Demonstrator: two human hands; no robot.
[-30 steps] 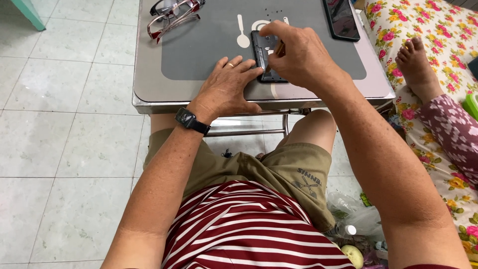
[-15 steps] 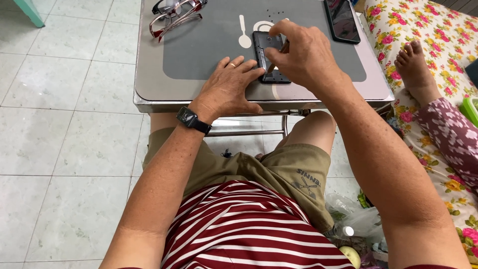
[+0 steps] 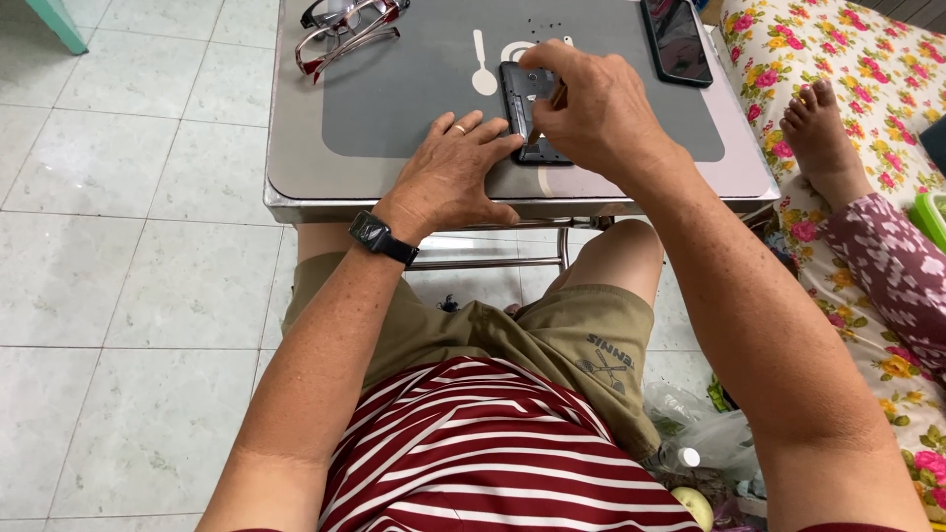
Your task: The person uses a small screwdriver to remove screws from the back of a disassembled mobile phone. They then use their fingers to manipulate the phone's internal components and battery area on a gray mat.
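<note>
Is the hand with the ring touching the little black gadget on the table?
Touching. In the head view, the left hand lies flat on the table with its fingertips pressed against the gadget's left edge.

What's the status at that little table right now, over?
Left hand flat on the tray table, fingers bracing the opened phone. Right hand over it, pinching a thin tool. Glasses and second phone lie apart.
</note>
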